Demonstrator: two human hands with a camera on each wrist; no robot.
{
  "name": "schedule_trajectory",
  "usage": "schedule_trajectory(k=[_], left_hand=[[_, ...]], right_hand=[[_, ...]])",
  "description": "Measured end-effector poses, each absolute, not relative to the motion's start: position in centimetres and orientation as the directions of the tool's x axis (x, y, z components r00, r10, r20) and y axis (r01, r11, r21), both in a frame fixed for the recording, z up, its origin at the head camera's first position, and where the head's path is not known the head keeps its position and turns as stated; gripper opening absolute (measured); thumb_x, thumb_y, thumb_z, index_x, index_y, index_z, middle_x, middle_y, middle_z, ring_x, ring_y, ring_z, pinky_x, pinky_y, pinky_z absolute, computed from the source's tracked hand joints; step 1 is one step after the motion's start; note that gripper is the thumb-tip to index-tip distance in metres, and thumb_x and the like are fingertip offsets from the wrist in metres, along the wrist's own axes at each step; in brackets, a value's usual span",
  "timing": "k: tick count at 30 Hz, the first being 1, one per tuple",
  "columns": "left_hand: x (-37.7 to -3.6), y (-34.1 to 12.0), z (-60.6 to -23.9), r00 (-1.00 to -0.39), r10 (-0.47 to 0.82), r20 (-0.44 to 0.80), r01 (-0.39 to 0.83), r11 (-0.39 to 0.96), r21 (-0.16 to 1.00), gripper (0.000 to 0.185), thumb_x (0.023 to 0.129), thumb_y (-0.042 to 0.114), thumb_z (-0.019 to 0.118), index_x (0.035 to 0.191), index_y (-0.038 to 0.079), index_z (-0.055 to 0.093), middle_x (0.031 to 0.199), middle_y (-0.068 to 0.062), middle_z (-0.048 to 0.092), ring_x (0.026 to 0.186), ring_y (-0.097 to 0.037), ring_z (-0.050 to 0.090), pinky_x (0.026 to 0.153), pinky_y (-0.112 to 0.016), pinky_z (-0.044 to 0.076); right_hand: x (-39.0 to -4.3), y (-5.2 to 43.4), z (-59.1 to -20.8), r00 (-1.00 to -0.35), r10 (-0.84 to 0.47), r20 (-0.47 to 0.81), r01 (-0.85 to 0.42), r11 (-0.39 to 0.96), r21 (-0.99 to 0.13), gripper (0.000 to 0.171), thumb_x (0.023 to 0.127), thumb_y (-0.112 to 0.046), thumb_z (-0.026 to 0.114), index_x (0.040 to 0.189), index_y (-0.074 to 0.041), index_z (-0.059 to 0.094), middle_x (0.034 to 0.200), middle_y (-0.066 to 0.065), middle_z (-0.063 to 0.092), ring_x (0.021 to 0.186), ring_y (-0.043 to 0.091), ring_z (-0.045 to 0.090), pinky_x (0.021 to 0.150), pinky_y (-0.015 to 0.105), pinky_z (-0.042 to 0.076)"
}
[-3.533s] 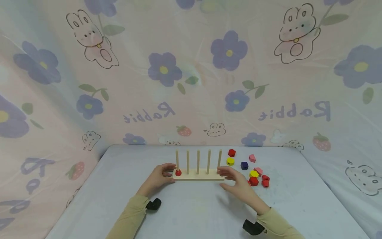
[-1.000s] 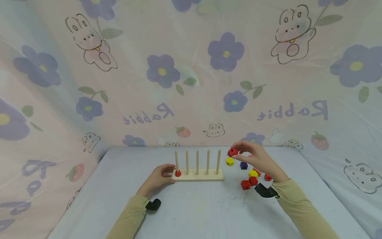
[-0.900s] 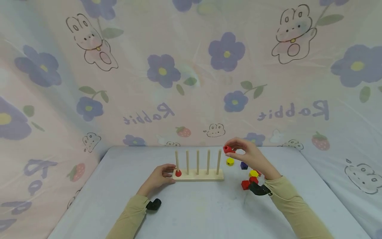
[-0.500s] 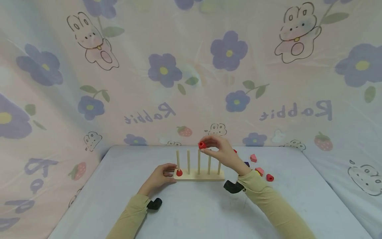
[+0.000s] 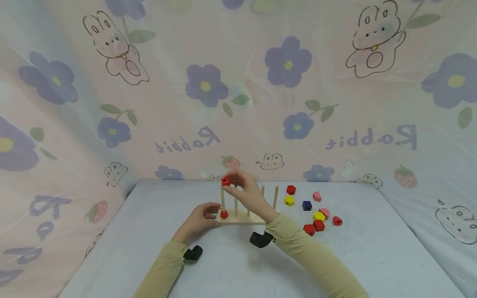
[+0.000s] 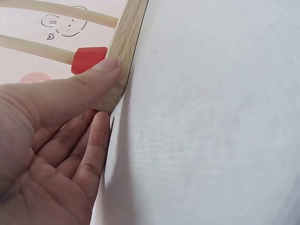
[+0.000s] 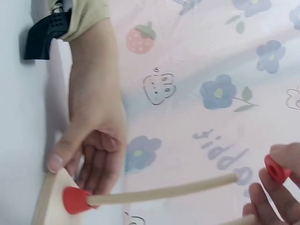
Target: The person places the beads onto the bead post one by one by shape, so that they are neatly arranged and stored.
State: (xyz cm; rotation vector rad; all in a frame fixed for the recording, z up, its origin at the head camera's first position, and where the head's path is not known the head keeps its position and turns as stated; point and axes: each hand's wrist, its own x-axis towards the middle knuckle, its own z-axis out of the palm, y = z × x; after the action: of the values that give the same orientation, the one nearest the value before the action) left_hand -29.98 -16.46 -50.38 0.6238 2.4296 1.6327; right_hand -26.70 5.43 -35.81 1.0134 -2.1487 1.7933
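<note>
Red bead w/ round hole (image 5: 225, 181) is in the air just above the tip of the leftmost wooden peg (image 5: 223, 200); R wrist view shows a small gap btwn bead & peg. R hand (image 5: 246, 192) has its grip pinching that bead, thumb vs. fingers, w/ the wrist in front of the right part of the pale wooden five-peg stand (image 5: 242, 219). L hand (image 5: 197, 217) holds the stand's left end: thumb on the front edge, fingers curled round behind. Tapered red bead (image 5: 224, 214) sits at the bottom of the same leftmost peg, next to the L thumb.

Loose pcs. on the white worktop (image 5: 223, 273), right of stand: two yellow beads (image 5: 289, 200), two pink beads (image 5: 316, 196), one dark blue bead (image 5: 307, 205), four loose red beads (image 5: 318, 225), two of these side by side nearest the person. Beige sleeves (image 5: 316, 256), black device (image 5: 261, 239) at each wrist. Pastel printed cloth (image 5: 253, 132) behind, w/ purple flowers, rabbits & mirrored lettering.
</note>
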Motion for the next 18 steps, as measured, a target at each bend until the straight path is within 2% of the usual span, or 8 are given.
schedule_trajectory(k=[1,4,10,14,18], left_hand=[[-29.9,-16.5,-50.3,-0.904,0.415,0.105,0.254,0.321,0.913,0.061,0.075,0.002,0.081,0.129,-0.003,0.053,0.125,-0.021,0.057,0.105,-0.032,0.061,0.09,-0.04,0.051],[-29.9,-16.6,-50.3,-0.91,0.405,0.091,0.237,0.327,0.915,0.061,0.074,0.004,0.081,0.129,-0.001,0.054,0.126,-0.018,0.057,0.104,-0.031,0.061,0.09,-0.039,0.051],[-29.9,-16.5,-50.3,-0.911,0.402,0.087,0.23,0.321,0.919,0.062,0.074,0.004,0.081,0.13,-0.002,0.053,0.126,-0.018,0.057,0.105,-0.03,0.061,0.09,-0.038,0.051],[-29.9,-16.4,-50.3,-0.916,0.391,0.091,0.229,0.323,0.918,0.062,0.074,0.003,0.081,0.129,-0.002,0.054,0.124,-0.019,0.058,0.106,-0.031,0.06,0.091,-0.041,0.05],[-30.0,-16.4,-50.4,-0.923,0.378,0.074,0.212,0.338,0.917,0.061,0.074,0.005,0.082,0.129,0.001,0.055,0.125,-0.017,0.058,0.104,-0.029,0.062,0.09,-0.039,0.051]], right_hand=[[-27.0,5.1,-36.4,-0.761,-0.378,0.527,-0.588,0.058,-0.807,0.028,0.087,0.003,0.066,0.113,0.009,0.056,0.108,0.019,0.063,0.103,0.031,0.06,0.095,0.043,0.047],[-26.9,4.2,-37.4,-0.783,-0.342,0.52,-0.576,0.083,-0.813,0.028,0.087,0.003,0.066,0.113,0.009,0.057,0.108,0.02,0.062,0.102,0.031,0.06,0.093,0.046,0.047],[-26.7,3.1,-38.4,-0.802,-0.263,0.536,-0.571,0.072,-0.818,0.025,0.085,0.008,0.066,0.108,0.011,0.057,0.104,0.026,0.061,0.097,0.04,0.06,0.089,0.057,0.046],[-26.7,2.7,-38.5,-0.816,-0.213,0.537,-0.563,0.081,-0.823,0.025,0.084,0.008,0.068,0.106,0.01,0.058,0.101,0.025,0.063,0.095,0.04,0.062,0.087,0.055,0.049],[-26.6,2.4,-38.6,-0.826,-0.171,0.537,-0.556,0.093,-0.826,0.025,0.082,0.007,0.07,0.105,0.01,0.059,0.098,0.026,0.064,0.091,0.04,0.063,0.083,0.054,0.051]])
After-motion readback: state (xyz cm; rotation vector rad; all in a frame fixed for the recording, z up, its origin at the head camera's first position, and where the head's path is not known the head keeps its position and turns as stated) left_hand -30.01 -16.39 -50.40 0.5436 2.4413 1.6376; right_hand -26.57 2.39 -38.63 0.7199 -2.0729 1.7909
